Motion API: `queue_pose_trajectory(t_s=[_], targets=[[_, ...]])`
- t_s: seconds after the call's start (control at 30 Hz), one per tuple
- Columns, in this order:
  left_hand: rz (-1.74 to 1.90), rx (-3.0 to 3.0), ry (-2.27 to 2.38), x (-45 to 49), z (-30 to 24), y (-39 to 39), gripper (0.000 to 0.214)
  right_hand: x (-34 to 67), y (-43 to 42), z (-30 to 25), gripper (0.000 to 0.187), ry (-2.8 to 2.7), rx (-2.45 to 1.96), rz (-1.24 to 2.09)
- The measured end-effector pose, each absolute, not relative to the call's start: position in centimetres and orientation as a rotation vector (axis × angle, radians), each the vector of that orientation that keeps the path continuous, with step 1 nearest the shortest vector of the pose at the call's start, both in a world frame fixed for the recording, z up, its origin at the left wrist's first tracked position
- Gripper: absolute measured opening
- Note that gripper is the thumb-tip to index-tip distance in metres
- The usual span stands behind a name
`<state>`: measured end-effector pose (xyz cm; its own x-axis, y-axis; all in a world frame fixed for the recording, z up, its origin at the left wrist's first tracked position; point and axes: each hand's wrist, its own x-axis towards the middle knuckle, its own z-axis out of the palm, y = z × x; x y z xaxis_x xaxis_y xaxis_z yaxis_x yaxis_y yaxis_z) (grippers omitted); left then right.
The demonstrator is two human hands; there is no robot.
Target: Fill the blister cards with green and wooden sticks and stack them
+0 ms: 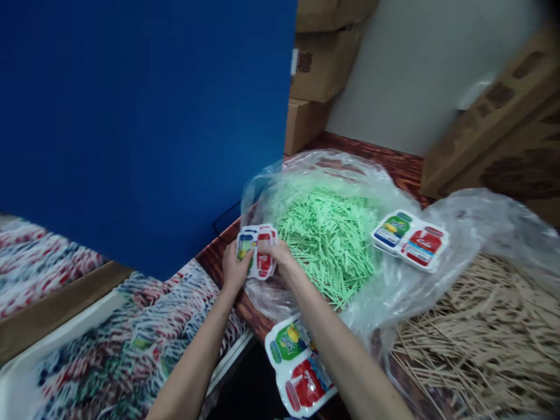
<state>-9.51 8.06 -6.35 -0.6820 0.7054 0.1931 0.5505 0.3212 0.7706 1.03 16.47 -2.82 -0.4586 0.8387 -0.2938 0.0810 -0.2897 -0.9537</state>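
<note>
My left hand (pixel 236 267) and my right hand (pixel 275 249) are closed on a small stack of white-edged, bottle-shaped printed cards (pixel 265 269) with green and red labels. The left hand grips their left side and the right hand comes over their right side. Beside the right hand, thin light-green sticks (pixel 328 233) lie heaped in an open clear plastic bag (pixel 367 169). Similar labelled cards (pixel 422 245) rest on the bag to the right. Another set of cards (pixel 306 382) lies near the front, partly hidden by my right forearm.
A large blue panel (pixel 144 116) stands at the left. Below it are trays of many striped red, white and blue pieces (pixel 166 315). Brown sticks (pixel 494 332) lie in plastic at the right. Cardboard boxes (pixel 326 64) stand behind, on a reddish wood-patterned surface (pixel 396 160).
</note>
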Motion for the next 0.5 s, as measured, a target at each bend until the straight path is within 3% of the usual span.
queue_pose_trajectory(t_s=[0.07,0.2,0.27,0.4,0.5], targets=[[1.345,1.159,2.385,-9.4,-5.8,7.0,0.055,2.0,15.8,-2.5,0.034,-1.374,-1.106,1.892],[1.563,1.209,1.979,-9.4,-3.1,4.3,0.101,5.1,14.2,-1.6,0.044,-1.302,-0.85,2.0],[1.549,1.213,1.679,-9.1,-2.0,3.0,0.106,6.7,13.3,-1.5,0.047,-1.404,-0.761,2.009],[1.441,1.138,1.419,-7.8,-2.2,1.6,0.072,8.8,11.8,-2.5,0.051,-1.658,-0.802,1.832],[1.467,1.103,1.425,-6.7,-3.4,1.5,0.044,9.3,11.5,-3.3,0.041,-1.77,-0.745,1.695]])
